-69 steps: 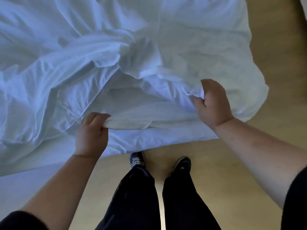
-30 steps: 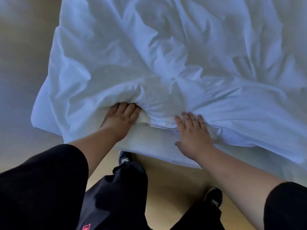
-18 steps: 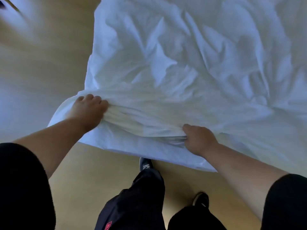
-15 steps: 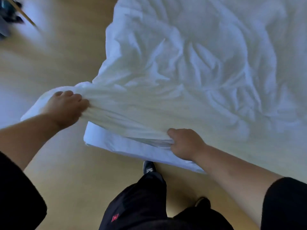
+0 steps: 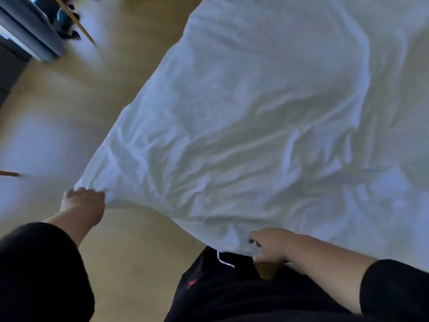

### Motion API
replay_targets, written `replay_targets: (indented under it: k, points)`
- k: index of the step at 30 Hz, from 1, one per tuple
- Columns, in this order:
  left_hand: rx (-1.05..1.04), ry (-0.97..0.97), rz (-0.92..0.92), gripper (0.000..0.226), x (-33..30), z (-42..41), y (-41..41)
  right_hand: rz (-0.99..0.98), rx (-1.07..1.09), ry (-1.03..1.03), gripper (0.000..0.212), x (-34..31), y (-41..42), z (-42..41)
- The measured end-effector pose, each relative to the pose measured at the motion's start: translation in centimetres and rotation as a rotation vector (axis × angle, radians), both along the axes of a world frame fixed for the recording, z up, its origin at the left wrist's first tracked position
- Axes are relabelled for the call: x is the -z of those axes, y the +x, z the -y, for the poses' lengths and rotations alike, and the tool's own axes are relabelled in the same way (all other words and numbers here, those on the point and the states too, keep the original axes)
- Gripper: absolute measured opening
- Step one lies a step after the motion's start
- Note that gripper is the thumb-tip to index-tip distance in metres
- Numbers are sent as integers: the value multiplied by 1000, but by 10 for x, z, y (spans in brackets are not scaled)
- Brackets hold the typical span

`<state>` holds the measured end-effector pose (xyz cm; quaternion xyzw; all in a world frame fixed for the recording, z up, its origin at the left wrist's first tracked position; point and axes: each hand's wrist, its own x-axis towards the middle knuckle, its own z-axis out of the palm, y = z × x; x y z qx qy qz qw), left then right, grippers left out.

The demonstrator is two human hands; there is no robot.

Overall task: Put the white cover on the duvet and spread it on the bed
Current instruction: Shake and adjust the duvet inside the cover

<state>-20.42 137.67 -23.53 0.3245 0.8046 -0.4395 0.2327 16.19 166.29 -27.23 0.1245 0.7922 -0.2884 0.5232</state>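
White, creased cloth fills most of the view: the white cover with the duvet inside it lies spread out, reaching from the top right down to the person's legs. Its near edge sags in a curve between the two hands, lifted clear of the floor. The left hand grips the near left corner of the cover, fingers curled round a bunch of fabric, arm stretched out to the side. The right hand clamps the near edge further right, just in front of the person's black trousers, fingers closed into the cloth. A thin white tie hangs from the edge between the hand and the trousers. The bed itself is hidden beneath the cover, so its edges cannot be made out. To the left of the cover lies open wooden floor, pale and blurred, with room along the cover's long left edge. At the far top left stand a grey piece of furniture and a slanting wooden stick, well apart from the cover. Black sleeves cover both upper arms.
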Motion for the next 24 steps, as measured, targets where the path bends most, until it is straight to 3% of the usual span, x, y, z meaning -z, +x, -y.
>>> replay_targets:
  k: [3, 8, 15, 24]
  points:
    - [28, -22, 154, 46, 37, -28, 36, -6, 199, 41, 56, 5, 22, -17]
    - [55, 189, 317, 35, 62, -106, 70, -42, 333, 136, 55, 1, 39, -43]
    - [-98, 384, 439, 37, 37, -140, 77, -106, 489, 180, 54, -20, 40, -61]
    - [-20, 460, 625, 53, 10, -181, 179, -256, 549, 320, 64, -69, 86, -75]
